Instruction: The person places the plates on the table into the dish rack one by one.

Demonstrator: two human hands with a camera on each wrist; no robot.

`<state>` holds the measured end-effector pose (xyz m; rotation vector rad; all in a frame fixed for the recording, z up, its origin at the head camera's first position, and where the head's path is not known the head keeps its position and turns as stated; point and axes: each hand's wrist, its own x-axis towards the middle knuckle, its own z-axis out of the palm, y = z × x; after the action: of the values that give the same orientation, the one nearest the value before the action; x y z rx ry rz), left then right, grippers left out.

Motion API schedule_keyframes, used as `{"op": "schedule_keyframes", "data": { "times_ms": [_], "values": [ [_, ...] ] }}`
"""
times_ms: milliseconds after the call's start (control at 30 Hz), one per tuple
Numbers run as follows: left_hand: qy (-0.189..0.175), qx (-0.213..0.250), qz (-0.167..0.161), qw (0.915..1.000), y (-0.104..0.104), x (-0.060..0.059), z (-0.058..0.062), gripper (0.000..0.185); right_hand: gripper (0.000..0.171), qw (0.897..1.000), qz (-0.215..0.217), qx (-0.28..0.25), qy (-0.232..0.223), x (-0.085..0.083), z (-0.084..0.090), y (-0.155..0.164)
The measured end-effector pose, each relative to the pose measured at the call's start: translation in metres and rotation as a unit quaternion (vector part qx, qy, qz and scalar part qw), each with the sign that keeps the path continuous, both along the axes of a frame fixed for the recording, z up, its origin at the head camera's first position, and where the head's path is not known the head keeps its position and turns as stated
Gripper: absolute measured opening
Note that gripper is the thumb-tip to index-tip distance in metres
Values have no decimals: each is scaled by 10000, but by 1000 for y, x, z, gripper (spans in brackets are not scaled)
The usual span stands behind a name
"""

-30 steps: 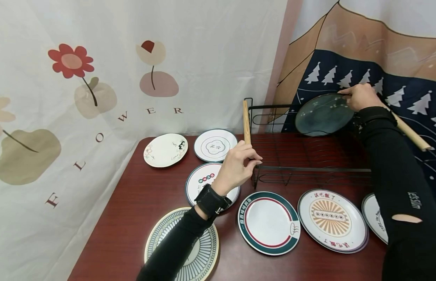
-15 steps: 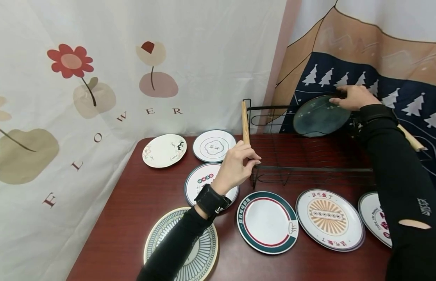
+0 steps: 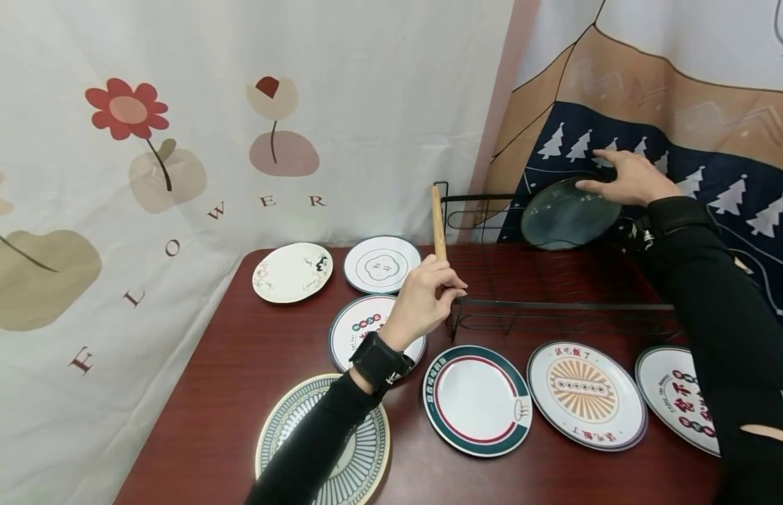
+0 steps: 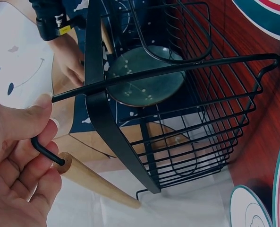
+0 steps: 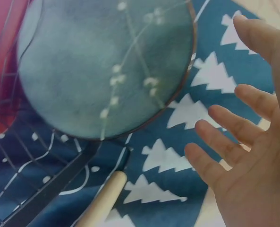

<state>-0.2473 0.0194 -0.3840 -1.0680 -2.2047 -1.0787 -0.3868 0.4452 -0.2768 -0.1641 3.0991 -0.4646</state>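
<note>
A dark teal speckled plate (image 3: 568,214) stands on edge at the back right of a black wire dish rack (image 3: 556,308). My right hand (image 3: 625,179) hovers at its top rim. In the right wrist view its fingers (image 5: 243,142) are spread and straight, apart from the plate (image 5: 106,66). My left hand (image 3: 429,294) grips the rack's left end by the upright wooden handle (image 3: 438,221). In the left wrist view its fingers (image 4: 31,156) pinch the black wire hook at the handle's end, with the plate (image 4: 144,78) seen through the rack (image 4: 177,118).
Several plates lie flat on the dark red table (image 3: 240,365): two white ones (image 3: 293,272) (image 3: 382,264) at the back, a green-rimmed one (image 3: 476,400) and a sunburst one (image 3: 584,393) in front of the rack, a striped one (image 3: 328,442) under my left forearm. Printed curtains hang behind.
My right hand has let go of the dark plate's rim and straightened its fingers; the plate now stands in the rack. My left hand keeps its grip on the rack.
</note>
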Motion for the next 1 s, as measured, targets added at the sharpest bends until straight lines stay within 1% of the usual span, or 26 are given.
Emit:
{"op": "schedule_keyframes", "data": {
  "times_ms": [100,400,600,700,833,1000],
  "values": [
    [-9,-55,31,10000,0,0,-1,9,94,9998,77,-73,151,9,1,-7],
    [1,-17,0,10000,1,0,0,10,92,9966,518,-243,597,32,6,-27],
    [13,-28,53,10000,1,-1,-1,11,90,9944,592,-353,804,52,9,-47],
    [48,-1,43,10000,1,-2,-2,11,89,9916,680,-525,965,61,7,-56],
    [37,63,18,10000,2,-1,-1,11,86,9855,893,-787,1205,73,5,-64],
    [47,91,25,9999,3,0,0,11,84,9821,1010,-791,1379,89,-1,-72]
  ]
}}
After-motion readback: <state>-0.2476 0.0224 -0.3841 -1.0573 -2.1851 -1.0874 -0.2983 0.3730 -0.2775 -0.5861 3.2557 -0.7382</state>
